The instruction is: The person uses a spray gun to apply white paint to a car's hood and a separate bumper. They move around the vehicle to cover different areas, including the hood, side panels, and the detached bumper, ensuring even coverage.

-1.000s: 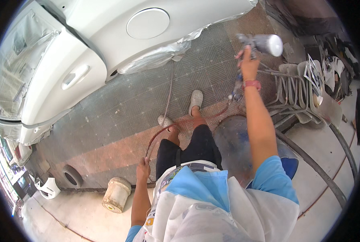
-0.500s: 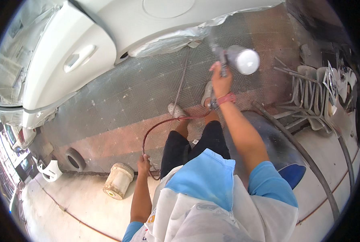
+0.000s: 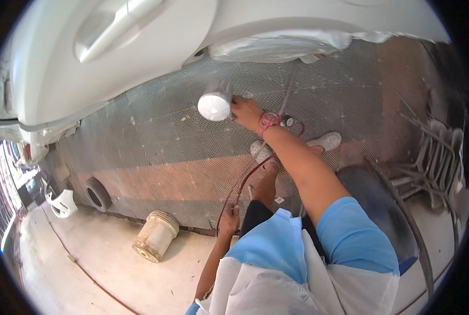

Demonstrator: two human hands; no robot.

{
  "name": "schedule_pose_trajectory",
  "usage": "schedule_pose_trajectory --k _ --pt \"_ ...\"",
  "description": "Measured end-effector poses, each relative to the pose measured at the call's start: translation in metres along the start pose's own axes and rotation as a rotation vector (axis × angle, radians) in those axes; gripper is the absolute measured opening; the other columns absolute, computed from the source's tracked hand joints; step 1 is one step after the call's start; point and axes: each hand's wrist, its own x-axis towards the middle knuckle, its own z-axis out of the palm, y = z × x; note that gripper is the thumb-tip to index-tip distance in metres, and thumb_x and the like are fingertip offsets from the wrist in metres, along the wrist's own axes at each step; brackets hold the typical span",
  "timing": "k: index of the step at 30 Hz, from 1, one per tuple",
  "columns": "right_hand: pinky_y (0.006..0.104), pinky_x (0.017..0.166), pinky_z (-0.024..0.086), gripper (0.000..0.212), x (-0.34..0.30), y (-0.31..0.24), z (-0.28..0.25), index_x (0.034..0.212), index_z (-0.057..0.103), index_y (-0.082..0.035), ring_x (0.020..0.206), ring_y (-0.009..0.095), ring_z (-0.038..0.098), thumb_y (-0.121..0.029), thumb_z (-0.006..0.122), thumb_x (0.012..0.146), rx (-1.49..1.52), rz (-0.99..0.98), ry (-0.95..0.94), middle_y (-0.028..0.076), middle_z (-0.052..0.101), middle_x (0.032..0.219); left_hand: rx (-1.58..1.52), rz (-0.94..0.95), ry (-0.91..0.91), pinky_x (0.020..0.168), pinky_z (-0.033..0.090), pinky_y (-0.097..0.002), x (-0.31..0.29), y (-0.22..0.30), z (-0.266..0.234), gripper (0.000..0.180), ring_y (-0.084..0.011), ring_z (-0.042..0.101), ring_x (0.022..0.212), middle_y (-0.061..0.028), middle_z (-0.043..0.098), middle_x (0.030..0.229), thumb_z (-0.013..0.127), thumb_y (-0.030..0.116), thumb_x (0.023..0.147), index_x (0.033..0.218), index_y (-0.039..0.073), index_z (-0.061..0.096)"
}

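Head view, looking down: the two hands are working well apart, each closing on its own thing. Right hand (image 3: 246, 112) is gripping a spray gun (image 3: 216, 104), whose cup with a white end is facing the camera; gun body and most fingertips are hiding behind cup and hand, so trigger position cannot be told. Gun is hovering above the perforated floor mat (image 3: 155, 139), below and apart from the pale car body (image 3: 255, 16). Red wristwatch (image 3: 268, 122) is circling the right wrist; a small dark dial fitting (image 3: 287, 121) is showing just beside it. Left hand (image 3: 228, 220) is hanging low near the body, fingers curling round a dark red hose (image 3: 251, 174), which is running up toward the right forearm and passing partly behind it. Pale plastic film (image 3: 276, 46) is covering the wheel area along the car's lower edge. Light perforated clogs (image 3: 326, 141) are standing on the mat, apart from each other. To the left, a tyre (image 3: 98, 194) is lying near the mat's edge, a stained bucket (image 3: 156, 236) is resting tipped on the pale floor (image 3: 108, 252), and a white molded panel (image 3: 62, 203) is sitting beyond. Far right, metal-framed chairs (image 3: 435, 163) are stacking up, blurred.
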Motion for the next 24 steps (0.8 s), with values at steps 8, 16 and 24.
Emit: schedule_pose_trajectory --k 8,16,24 --pt "0.0491 0.087 0.062 0.055 0.08 0.071 0.102 0.145 0.062 -0.011 0.105 0.036 0.074 -0.02 0.076 0.093 -0.126 0.098 -0.233 0.019 0.069 0.121 -0.108 -0.048 0.077 0.084 0.056 -0.0471 0.106 0.008 0.028 0.041 -0.0381 0.074 0.095 -0.025 0.075 0.103 0.06 0.041 0.109 0.129 0.006 0.066" --pt "0.0521 0.083 0.06 0.036 0.033 0.073 0.068 0.132 0.067 -0.007 0.1 0.04 0.075 -0.021 0.065 0.099 -0.039 -0.044 -0.029 0.021 0.073 0.111 -0.085 -0.034 -0.016 0.092 0.055 -0.0503 0.096 -0.023 0.015 0.047 -0.0453 0.072 0.11 -0.0302 0.073 0.115 0.055 0.041 0.108 0.127 0.0 0.068" --pt "0.0531 0.11 0.05 0.05 -0.162 -0.009 -0.136 0.135 0.07 -0.011 0.128 0.043 0.064 -0.041 0.076 0.096 0.281 0.235 0.486 0.018 0.066 0.143 0.041 -0.041 -0.108 0.091 0.055 -0.0502 0.019 0.007 -0.017 0.045 -0.0439 0.072 0.106 -0.0297 0.073 0.11 0.054 0.039 0.108 0.13 0.001 0.066"
